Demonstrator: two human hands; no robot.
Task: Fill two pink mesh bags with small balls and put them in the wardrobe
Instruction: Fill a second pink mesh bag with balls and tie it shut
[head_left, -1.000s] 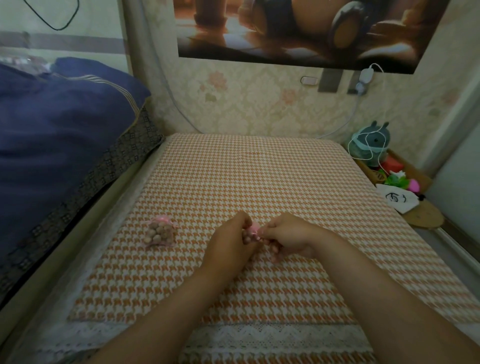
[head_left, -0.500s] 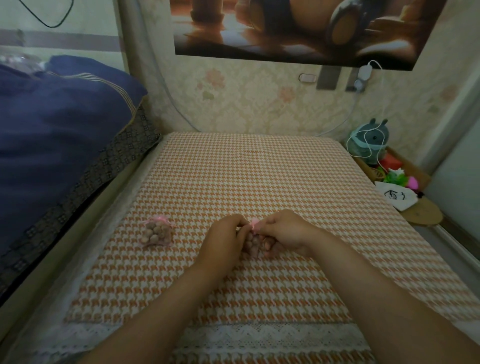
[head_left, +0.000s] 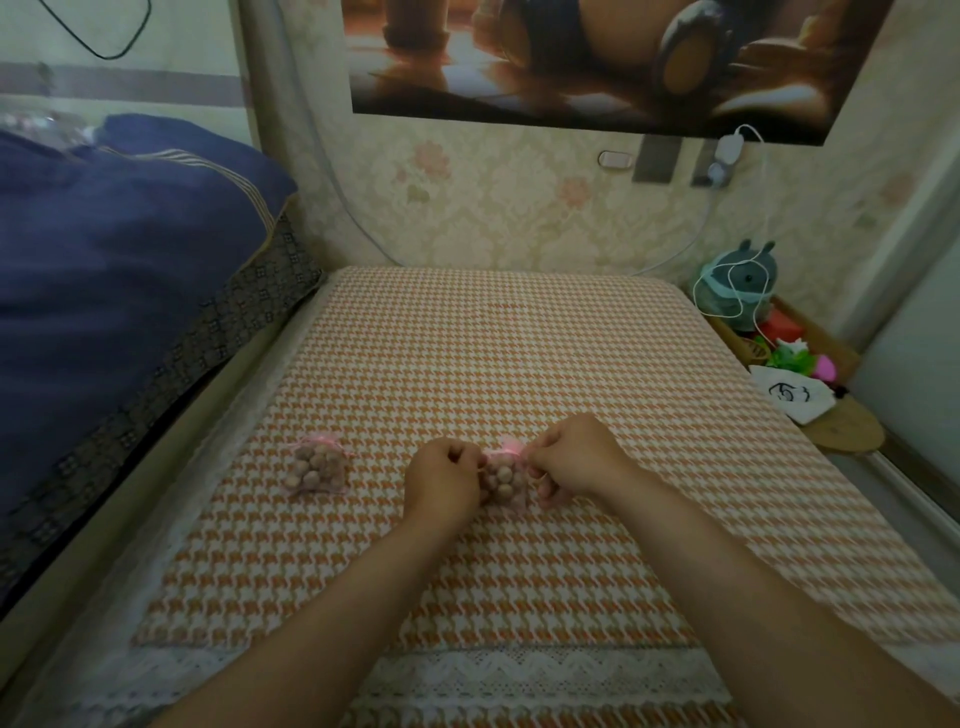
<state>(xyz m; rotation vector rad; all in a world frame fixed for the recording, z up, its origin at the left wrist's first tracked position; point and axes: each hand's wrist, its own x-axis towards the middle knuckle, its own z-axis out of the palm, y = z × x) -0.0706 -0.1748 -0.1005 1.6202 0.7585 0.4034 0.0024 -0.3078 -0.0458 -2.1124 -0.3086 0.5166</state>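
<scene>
Pink mesh, two small bags on the orange-and-white houndstooth cloth (head_left: 519, 364) covering the table. Second bag (head_left: 505, 480) sits between both hands, stuffed with brownish small balls, neck gathered under a pink ribbon tuft. Left hand (head_left: 444, 483) curled into a fist against the bag's left side, fingertips pinched together at the neck. Right hand (head_left: 571, 460) likewise closed, thumb and forefinger pinched at the ribbon from the right; the string itself is too fine to make out. First bag (head_left: 318, 467) lies apart to the left, full, tied shut, nobody touching it. Navy quilt (head_left: 119, 249) heaped at far left. Wardrobe out of sight.
</scene>
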